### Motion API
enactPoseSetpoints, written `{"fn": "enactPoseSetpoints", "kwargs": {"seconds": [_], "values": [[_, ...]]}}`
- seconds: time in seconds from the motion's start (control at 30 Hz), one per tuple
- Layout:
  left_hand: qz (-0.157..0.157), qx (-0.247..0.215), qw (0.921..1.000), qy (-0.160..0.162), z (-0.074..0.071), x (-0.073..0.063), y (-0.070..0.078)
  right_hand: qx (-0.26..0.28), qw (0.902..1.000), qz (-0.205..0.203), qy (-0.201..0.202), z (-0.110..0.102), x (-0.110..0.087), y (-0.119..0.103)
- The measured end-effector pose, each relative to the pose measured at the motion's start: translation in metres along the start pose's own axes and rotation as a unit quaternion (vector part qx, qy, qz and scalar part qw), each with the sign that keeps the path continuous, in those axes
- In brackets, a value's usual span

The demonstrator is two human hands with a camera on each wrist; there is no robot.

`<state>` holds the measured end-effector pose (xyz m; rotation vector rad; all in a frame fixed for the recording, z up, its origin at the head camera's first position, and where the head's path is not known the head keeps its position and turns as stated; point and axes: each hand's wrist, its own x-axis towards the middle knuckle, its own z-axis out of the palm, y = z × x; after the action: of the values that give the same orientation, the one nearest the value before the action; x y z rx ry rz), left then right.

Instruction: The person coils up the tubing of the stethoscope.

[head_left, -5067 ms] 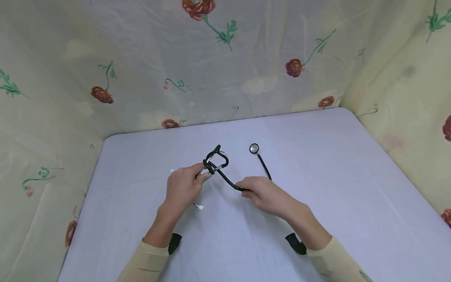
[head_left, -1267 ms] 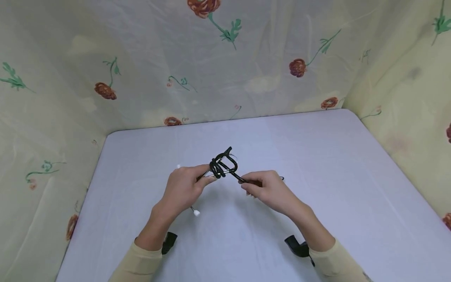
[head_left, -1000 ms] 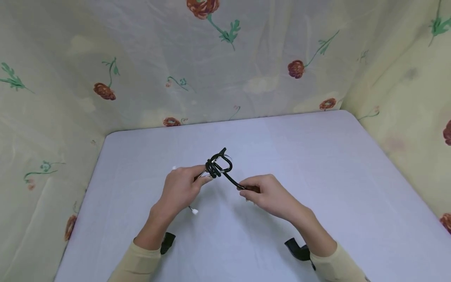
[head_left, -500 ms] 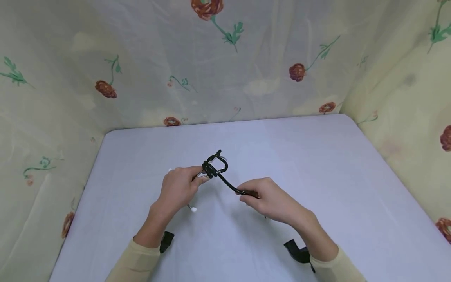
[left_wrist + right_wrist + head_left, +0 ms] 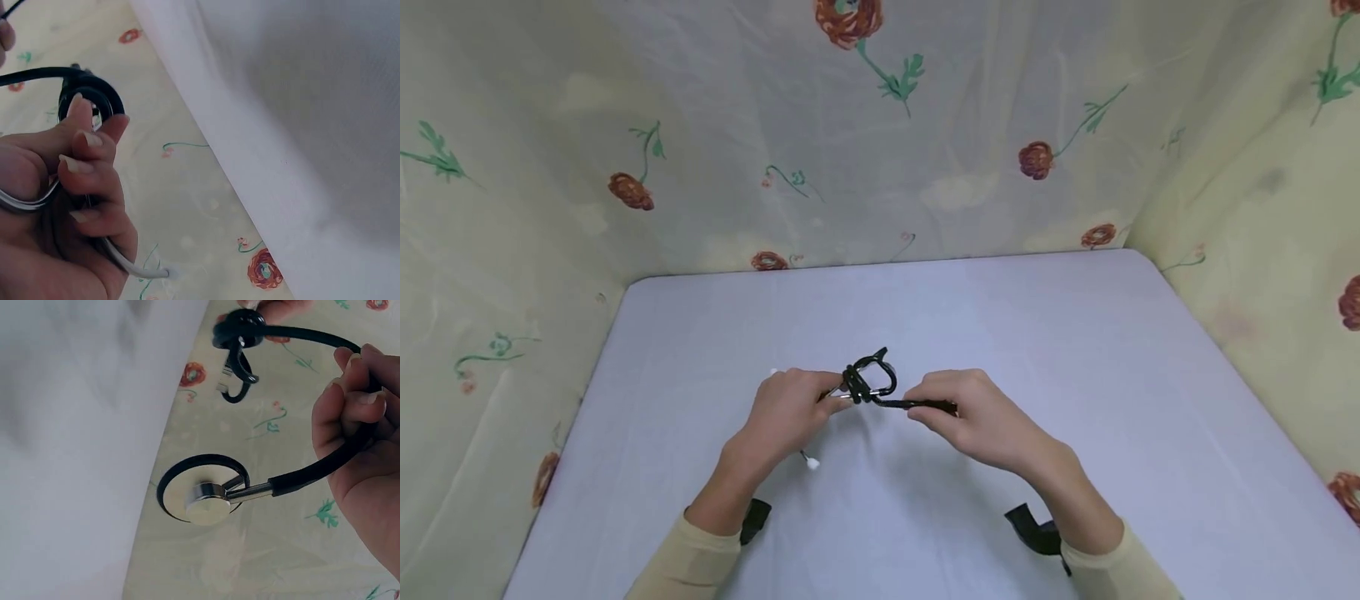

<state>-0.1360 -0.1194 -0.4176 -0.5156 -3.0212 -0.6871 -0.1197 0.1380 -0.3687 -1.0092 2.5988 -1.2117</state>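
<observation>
A black stethoscope (image 5: 856, 385) is held up over the table between both hands. My left hand (image 5: 790, 408) grips its metal ear tubes, with fingers curled round them in the left wrist view. Black tubing is wound in several turns around the ear tubes just past my left fingertips. A white ear tip (image 5: 812, 462) pokes out below that hand. My right hand (image 5: 973, 417) pinches the tubing (image 5: 319, 469) a short way from the coil. Beneath the right hand, the round metal chest piece (image 5: 203, 490) hangs free in the right wrist view; the head view hides it.
A white-covered table (image 5: 700, 325) lies under the hands. A floral curtain (image 5: 715, 125) surrounds its back and sides. Black straps show at the left wrist (image 5: 755, 521) and the right wrist (image 5: 1036, 532).
The tubing has gained turns around the ear tubes, and its free end is shorter. The chest piece, earlier visible beyond my right hand, is hidden in the head view. Both hands keep their grip.
</observation>
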Motion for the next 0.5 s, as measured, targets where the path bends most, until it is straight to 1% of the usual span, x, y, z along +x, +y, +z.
{"fn": "enactPoseSetpoints", "kwargs": {"seconds": [0.13, 0.2, 0.27, 0.33, 0.5], "values": [[0.026, -0.005, 0.9985, -0.048, 0.001, -0.002, 0.004, -0.009, 0.9995, -0.028, 0.013, -0.004, 0.003, 0.0], [0.041, -0.01, 0.9969, -0.066, 0.001, -0.004, 0.006, -0.011, 0.9989, -0.04, 0.021, -0.006, 0.005, 0.0], [0.061, -0.014, 0.9947, -0.081, 0.0, -0.005, 0.007, -0.007, 0.9985, -0.044, 0.031, -0.008, 0.007, 0.001], [0.081, -0.019, 0.9919, -0.096, -0.003, -0.006, 0.009, -0.001, 0.9983, -0.041, 0.042, -0.009, 0.009, 0.003], [0.12, -0.055, 0.982, -0.135, -0.008, -0.01, 0.013, 0.021, 0.9979, -0.01, 0.059, -0.009, 0.012, 0.014]]}}
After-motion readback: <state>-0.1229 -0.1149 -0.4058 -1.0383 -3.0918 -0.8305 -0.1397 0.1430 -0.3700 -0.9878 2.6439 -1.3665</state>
